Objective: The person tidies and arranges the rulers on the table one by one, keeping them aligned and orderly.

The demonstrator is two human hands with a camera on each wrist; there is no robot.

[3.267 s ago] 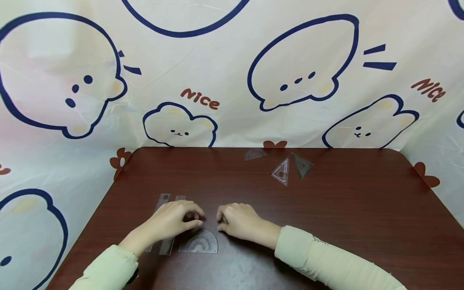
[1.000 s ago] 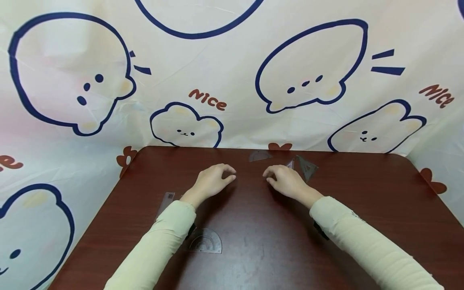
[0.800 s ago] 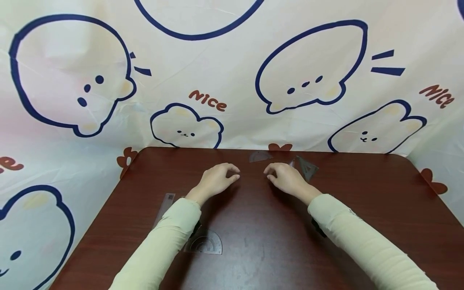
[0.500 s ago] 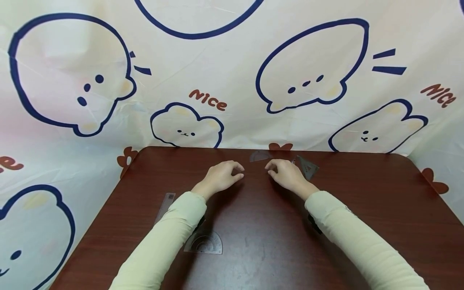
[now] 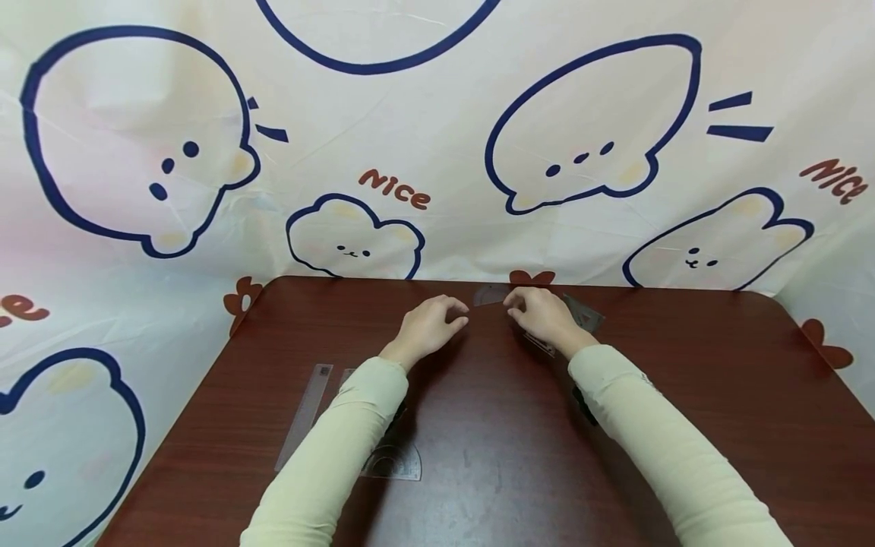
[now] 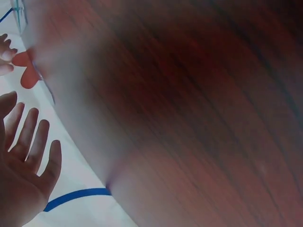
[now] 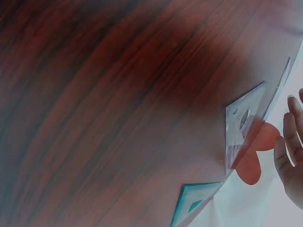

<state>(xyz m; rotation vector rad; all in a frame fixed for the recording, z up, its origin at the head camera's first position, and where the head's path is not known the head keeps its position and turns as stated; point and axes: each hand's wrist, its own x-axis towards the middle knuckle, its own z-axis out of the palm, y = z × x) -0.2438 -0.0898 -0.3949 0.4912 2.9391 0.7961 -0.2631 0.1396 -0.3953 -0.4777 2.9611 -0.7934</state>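
Note:
My left hand (image 5: 432,327) hovers over the back middle of the table, its fingers loosely bent and nothing in them. Right of it my right hand (image 5: 543,313) holds nothing either; its relaxed fingers show in the right wrist view. A clear protractor (image 5: 488,295) lies at the back edge, between and beyond the two hands. Under the right hand a clear set square (image 5: 541,346) is mostly covered in the head view, while the right wrist view shows more of this set square (image 7: 244,118). Just right of that hand lies a dark greenish set square (image 5: 586,313).
A clear ruler (image 5: 304,418) lies on the left of the brown table (image 5: 492,456). The left sleeve hides most of a second ruler (image 5: 346,375) and part of a nearer protractor (image 5: 396,463). A cloth with cartoon drawings (image 5: 451,152) hangs behind the table.
Both hands have left the rulers and nearer protractor for the back of the table. Over the last second they drift farther back, the left one also rightward. The set squares stay put.

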